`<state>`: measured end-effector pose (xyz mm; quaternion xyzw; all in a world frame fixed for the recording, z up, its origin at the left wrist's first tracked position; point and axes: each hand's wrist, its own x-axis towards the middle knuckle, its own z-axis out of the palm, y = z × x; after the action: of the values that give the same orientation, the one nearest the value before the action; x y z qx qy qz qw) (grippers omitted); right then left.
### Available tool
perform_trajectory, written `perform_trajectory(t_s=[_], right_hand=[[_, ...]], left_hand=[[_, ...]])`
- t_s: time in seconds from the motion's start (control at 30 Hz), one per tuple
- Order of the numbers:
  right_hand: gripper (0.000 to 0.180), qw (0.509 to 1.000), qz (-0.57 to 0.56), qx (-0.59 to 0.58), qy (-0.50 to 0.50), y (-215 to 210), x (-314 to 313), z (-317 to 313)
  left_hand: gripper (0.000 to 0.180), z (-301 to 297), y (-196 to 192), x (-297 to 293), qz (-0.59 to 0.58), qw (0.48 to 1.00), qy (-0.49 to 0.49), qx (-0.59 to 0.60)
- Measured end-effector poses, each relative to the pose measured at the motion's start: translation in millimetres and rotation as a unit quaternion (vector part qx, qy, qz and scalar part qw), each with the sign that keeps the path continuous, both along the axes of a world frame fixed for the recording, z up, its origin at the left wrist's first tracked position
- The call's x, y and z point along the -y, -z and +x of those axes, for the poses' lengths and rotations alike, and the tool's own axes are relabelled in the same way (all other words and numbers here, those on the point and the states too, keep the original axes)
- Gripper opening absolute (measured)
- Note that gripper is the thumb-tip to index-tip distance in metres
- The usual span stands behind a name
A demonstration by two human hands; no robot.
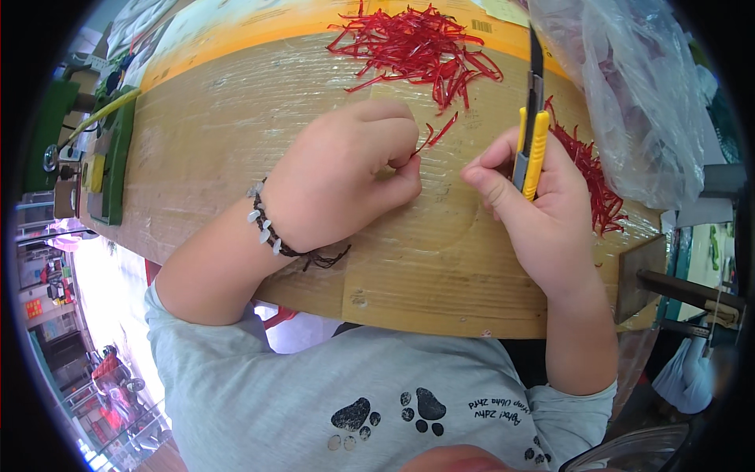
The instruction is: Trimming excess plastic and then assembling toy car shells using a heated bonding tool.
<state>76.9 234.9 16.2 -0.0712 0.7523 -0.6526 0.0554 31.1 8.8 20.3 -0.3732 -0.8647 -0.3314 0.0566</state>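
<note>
One red strip [444,130], seemingly pinched in left grip [346,173] | right grip [554,212] holding yellow cutter [535,153]

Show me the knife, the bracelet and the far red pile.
Knife [539,138], head view: on its yellow handle.
Bracelet [265,224], head view: on its beaded band.
Far red pile [421,51], head view: on its middle strips.

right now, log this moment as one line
left hand: pinching red strip | right hand: holding yellow cutter | nearby: far red pile, right red pile, plastic bag
</note>
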Motion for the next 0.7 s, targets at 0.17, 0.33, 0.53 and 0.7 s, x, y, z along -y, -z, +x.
perform_trajectory(t_s=[0.17,0.33,0.53,0.7], right_hand=[[0.016,0.999,-0.035,-0.016,-0.010,3.6,14.6,1.9],[0.018,0.997,-0.059,0.039,-0.018,0.2,24.8,-1.3],[0.012,0.985,-0.131,0.110,0.018,0.8,13.0,-4.8],[0.008,0.989,-0.103,0.101,0.043,1.2,10.2,-4.7]], left_hand=[[0.019,0.0,4.9,0.4,0.023,0.999,0.033,0.006],[0.015,0.4,6.0,-1.2,0.037,0.993,0.086,0.069],[0.019,-6.9,9.3,1.2,0.072,0.984,0.109,0.123],[0.027,-6.9,5.8,0.2,0.181,0.938,0.048,0.292]])
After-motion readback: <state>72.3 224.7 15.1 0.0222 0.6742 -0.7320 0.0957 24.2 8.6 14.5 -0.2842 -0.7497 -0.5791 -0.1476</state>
